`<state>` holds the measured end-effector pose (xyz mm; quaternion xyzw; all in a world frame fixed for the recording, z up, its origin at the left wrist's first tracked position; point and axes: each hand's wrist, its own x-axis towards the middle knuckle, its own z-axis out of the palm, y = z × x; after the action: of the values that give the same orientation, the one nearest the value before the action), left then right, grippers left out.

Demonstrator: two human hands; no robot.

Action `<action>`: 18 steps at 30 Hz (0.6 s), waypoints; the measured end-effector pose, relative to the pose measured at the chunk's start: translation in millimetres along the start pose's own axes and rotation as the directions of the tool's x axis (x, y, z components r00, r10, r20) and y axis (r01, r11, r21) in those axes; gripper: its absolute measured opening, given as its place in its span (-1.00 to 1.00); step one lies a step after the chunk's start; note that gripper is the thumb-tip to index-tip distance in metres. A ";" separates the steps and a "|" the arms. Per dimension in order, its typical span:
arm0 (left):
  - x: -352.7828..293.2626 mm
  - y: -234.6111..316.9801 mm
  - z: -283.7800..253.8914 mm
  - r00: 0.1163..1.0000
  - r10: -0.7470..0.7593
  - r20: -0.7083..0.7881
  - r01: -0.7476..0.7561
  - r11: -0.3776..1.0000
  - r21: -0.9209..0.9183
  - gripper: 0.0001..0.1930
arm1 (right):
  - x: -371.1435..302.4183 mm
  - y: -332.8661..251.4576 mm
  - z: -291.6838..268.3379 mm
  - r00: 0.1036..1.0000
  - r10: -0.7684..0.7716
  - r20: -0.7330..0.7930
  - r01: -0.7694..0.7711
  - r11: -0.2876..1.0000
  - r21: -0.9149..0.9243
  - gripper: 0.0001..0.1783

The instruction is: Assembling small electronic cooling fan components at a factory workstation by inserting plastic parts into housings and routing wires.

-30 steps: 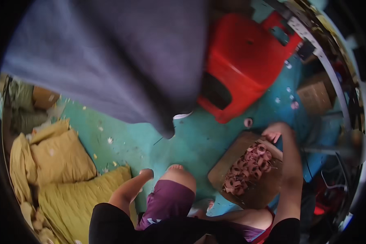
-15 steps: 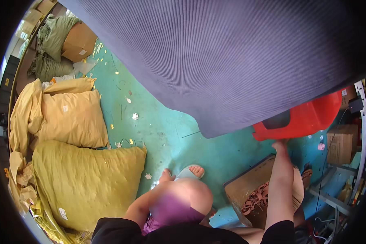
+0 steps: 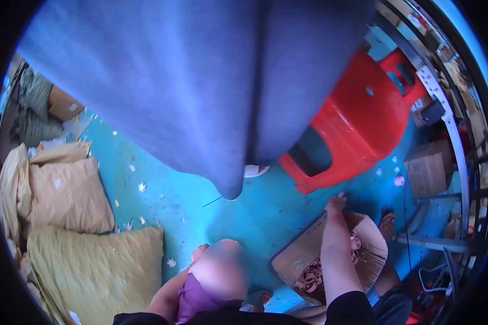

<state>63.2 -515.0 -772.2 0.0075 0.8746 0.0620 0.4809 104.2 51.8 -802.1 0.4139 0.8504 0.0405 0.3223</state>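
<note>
My right hand (image 3: 336, 203) reaches over an open cardboard box (image 3: 293, 252) to its far rim. Its thumb and fingers look apart, and I see nothing in them. Reddish-brown curled pieces (image 3: 310, 277) lie in the box under that forearm. Just beyond the hand stands a red plastic stool (image 3: 358, 127). My left hand (image 3: 199, 252) is low at the left of centre, beside a blurred rounded shape (image 3: 222, 271) with purple cloth (image 3: 203, 295) below it. That shape partly covers the hand, so its grip cannot be made out.
Blue-grey cloth (image 3: 173, 92) hangs close and hides the upper middle. A white shoe (image 3: 255, 171) shows under its edge. Stuffed sacks (image 3: 97, 265) line the left side. At right are a carton (image 3: 429, 169), a metal rack (image 3: 461, 162) and cables. Scraps litter the green-blue floor (image 3: 200, 227).
The view has shifted, and the hanging cloth now uncovers more of the red stool and a white shoe. My right hand stays near the box's far rim; my left hand stays beside the blurred shape.
</note>
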 end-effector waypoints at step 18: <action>15.1 71.8 -53.8 0.857 0.492 -0.151 -0.508 0.763 -0.400 -0.84 | -21.1 325.7 171.3 0.864 0.424 0.272 -0.503 0.708 0.496 -0.40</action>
<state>6.4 -448.1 -748.1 0.1337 0.8143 0.3774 0.4203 434.2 215.6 -817.1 0.6908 0.6690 -0.1548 0.2264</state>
